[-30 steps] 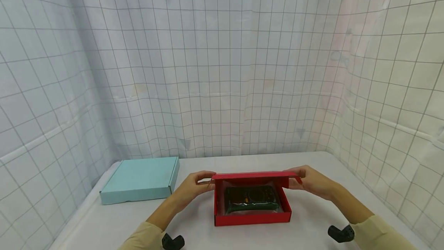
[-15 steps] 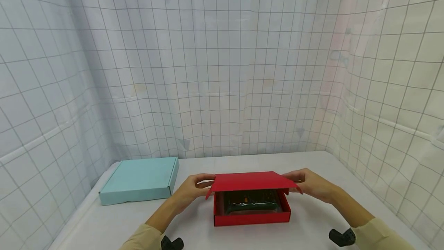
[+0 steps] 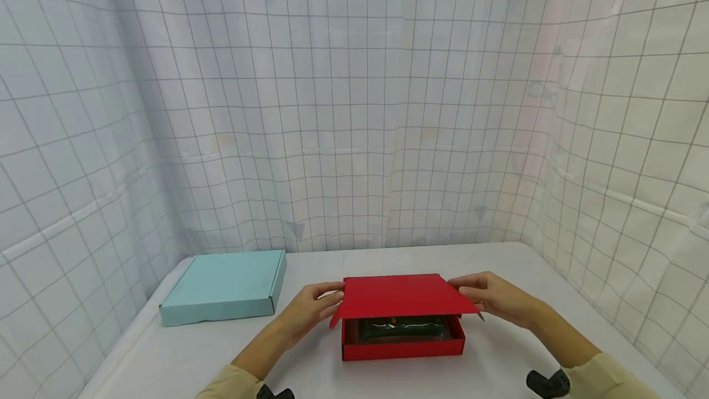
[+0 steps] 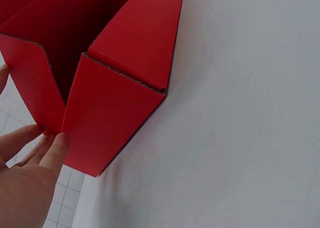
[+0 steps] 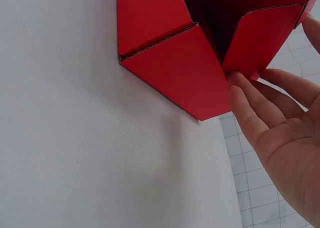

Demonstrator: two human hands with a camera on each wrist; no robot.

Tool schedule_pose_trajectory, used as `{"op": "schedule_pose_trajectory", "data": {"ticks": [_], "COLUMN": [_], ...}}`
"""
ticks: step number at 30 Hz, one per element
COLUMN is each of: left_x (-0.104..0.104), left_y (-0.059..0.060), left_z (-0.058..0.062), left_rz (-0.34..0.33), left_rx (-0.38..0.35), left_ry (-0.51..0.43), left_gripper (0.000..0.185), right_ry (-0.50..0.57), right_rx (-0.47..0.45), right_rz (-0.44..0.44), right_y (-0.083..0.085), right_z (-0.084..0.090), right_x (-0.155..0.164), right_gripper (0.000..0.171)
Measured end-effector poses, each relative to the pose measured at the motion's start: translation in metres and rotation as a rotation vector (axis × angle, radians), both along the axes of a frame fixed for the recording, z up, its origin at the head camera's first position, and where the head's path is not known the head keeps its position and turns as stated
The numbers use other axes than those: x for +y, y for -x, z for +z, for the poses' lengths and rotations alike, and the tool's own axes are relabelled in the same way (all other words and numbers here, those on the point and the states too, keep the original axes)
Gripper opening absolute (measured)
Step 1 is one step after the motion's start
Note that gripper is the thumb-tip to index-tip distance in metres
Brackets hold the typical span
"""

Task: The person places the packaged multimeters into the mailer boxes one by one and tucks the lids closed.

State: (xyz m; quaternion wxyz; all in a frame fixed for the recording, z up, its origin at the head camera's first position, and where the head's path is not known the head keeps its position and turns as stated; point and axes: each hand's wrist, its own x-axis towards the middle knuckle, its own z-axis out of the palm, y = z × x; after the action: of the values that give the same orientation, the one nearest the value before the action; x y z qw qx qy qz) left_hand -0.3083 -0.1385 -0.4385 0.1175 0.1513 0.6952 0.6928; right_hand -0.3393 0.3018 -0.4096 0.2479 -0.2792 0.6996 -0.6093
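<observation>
A red cardboard box [image 3: 404, 348] stands on the white table. Its hinged lid [image 3: 407, 296] slopes forward over it, with a gap along the front. Inside shows a dark green item [image 3: 404, 327] in clear plastic, mostly hidden by the lid. My left hand [image 3: 311, 308] is at the box's left rear corner, fingers fairly straight. In the left wrist view its fingertips [image 4: 59, 140] touch the side wall and lid flap [image 4: 32, 83]. At the opposite corner, my right hand [image 3: 501, 297] extends its fingers [image 5: 245, 105] to the right wall and the other flap [image 5: 262, 38].
A closed light blue cardboard box [image 3: 227, 285] lies on the table to the left, a short way from my left hand. White curtains with a grid pattern [image 3: 354, 109] hang behind the table and on both sides. Both wrists wear black devices [image 3: 548, 383].
The red lid has swung down towards the front, covering most of the green item. Both hands have stayed near the rear corners, dropping slightly. The blue box has not moved.
</observation>
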Motion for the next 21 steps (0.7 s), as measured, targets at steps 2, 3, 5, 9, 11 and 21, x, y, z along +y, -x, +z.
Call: {"op": "schedule_pose_trajectory", "data": {"ticks": [2, 3, 5, 9, 11, 21], "left_x": [-0.0016, -0.0026, -0.0046, -0.0073, -0.0077, -0.0063], "left_y": [-0.0001, 0.0002, 0.0004, -0.0002, -0.0008, -0.0028], "left_z": [0.0007, 0.0009, 0.0009, 0.0014, 0.0022, 0.0011], "left_rz": [-0.018, -0.030, -0.052, -0.078, -0.076, -0.060], "left_rx": [-0.002, -0.001, 0.003, 0.019, 0.023, 0.016], "left_ry": [0.008, 0.015, 0.030, 0.078, 0.101, 0.141], "left_gripper": [0.065, 0.064, 0.063, 0.064, 0.064, 0.062], "right_ry": [-0.011, -0.018, -0.036, -0.058, -0.069, -0.173], "right_rx": [0.004, 0.002, 0.006, 0.019, 0.032, 0.098], "right_rz": [-0.001, -0.002, 0.004, 0.025, 0.031, -0.026], "right_y": [-0.0017, -0.0026, -0.0035, -0.0035, -0.0031, -0.0063], "right_z": [0.0007, 0.0011, 0.0012, 0.0004, 0.0000, -0.0013], "right_x": [-0.0011, -0.0015, -0.0016, -0.0007, 0.0000, -0.0001], "right_gripper": [0.052, 0.052, 0.052, 0.052, 0.052, 0.056]}}
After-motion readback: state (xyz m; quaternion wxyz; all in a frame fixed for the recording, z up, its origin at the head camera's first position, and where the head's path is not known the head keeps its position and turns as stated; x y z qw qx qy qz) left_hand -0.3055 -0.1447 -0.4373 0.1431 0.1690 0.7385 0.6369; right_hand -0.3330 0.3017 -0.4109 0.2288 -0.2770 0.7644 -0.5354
